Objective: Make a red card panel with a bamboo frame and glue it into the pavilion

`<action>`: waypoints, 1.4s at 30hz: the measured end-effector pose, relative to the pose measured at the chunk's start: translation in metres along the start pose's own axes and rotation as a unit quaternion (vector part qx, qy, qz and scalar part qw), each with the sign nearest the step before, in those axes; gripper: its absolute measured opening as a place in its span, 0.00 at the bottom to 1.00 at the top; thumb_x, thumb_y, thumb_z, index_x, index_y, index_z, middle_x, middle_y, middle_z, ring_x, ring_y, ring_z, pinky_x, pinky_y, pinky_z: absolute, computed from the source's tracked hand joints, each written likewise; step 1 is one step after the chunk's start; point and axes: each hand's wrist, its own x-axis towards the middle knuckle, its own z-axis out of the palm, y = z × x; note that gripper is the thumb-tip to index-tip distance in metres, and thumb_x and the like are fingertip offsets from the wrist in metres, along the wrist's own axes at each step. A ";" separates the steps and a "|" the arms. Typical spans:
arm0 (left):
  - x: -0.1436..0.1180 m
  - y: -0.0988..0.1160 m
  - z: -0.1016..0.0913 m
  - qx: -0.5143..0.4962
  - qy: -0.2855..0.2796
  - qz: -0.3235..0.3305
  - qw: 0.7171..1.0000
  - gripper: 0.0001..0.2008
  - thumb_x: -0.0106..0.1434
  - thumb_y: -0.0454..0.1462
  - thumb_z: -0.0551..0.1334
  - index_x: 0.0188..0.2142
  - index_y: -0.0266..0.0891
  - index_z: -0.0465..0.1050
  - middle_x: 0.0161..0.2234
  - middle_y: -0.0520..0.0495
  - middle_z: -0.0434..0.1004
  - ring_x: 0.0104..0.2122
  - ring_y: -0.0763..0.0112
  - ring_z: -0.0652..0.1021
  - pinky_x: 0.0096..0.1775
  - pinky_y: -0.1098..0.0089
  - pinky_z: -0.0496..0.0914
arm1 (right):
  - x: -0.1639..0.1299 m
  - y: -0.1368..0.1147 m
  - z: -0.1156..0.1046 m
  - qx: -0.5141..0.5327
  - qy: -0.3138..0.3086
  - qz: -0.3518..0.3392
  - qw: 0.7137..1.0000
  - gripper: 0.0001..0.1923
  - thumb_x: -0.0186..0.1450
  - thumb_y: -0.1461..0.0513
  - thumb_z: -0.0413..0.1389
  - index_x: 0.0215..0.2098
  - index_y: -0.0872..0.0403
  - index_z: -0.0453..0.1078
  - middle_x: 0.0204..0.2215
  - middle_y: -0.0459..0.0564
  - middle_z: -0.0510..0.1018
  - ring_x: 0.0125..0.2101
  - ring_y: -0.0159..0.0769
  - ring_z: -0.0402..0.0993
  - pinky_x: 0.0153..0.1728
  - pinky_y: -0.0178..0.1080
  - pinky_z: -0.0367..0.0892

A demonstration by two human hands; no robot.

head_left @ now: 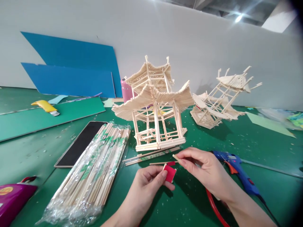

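My left hand point(151, 184) pinches a small square of red card point(170, 173) that has a short strip of wood along its left edge. To its right, my right hand point(203, 167) holds a short piece of wooden stick point(176, 158) between thumb and forefinger, apart from the card. Just behind both hands lie loose chopsticks point(151, 155), some in a printed paper sleeve. Beyond them stands a two-tiered pavilion model point(155, 107) built of wooden sticks. A blue glue gun point(236, 170) with an orange trigger rests beside my right wrist.
A plastic-wrapped bundle of chopsticks point(94, 170) lies at left, over a dark phone-like slab point(79, 148). A yellow utility knife point(46, 106) sits on a green board point(78, 110). Another stick model point(220, 101) leans tilted at back right. Red-handled tool point(214, 208) lies under my right forearm.
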 end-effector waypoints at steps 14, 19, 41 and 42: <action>0.000 -0.003 -0.001 0.093 -0.017 -0.001 0.996 0.16 0.60 0.43 0.55 0.33 0.33 0.75 0.21 0.45 0.78 0.24 0.68 0.74 0.31 0.70 0.64 | -0.007 0.009 0.014 -0.002 -0.036 0.034 0.999 0.09 0.61 0.64 0.52 0.34 0.52 0.74 0.30 0.48 0.78 0.33 0.34 0.73 0.35 0.35 0.68; 0.002 -0.003 0.000 0.089 -0.014 -0.004 0.996 0.15 0.60 0.43 0.55 0.30 0.34 0.75 0.21 0.46 0.78 0.24 0.68 0.74 0.31 0.71 0.64 | -0.008 0.008 0.015 -0.025 -0.045 0.034 0.998 0.10 0.62 0.65 0.51 0.35 0.52 0.74 0.30 0.48 0.77 0.32 0.33 0.73 0.35 0.35 0.68; 0.002 -0.002 -0.001 0.067 -0.016 -0.032 0.997 0.16 0.60 0.43 0.56 0.35 0.33 0.76 0.20 0.45 0.79 0.23 0.68 0.74 0.30 0.70 0.63 | -0.007 0.006 0.010 -0.029 -0.045 0.007 0.999 0.13 0.65 0.63 0.48 0.41 0.51 0.73 0.31 0.48 0.76 0.31 0.32 0.71 0.33 0.35 0.67; 0.002 -0.002 -0.001 0.060 -0.018 -0.043 0.997 0.16 0.59 0.44 0.56 0.35 0.33 0.75 0.20 0.45 0.79 0.22 0.68 0.74 0.30 0.70 0.63 | -0.007 0.007 0.010 -0.023 -0.039 0.010 0.999 0.13 0.65 0.62 0.48 0.42 0.51 0.72 0.31 0.48 0.76 0.32 0.33 0.71 0.33 0.35 0.67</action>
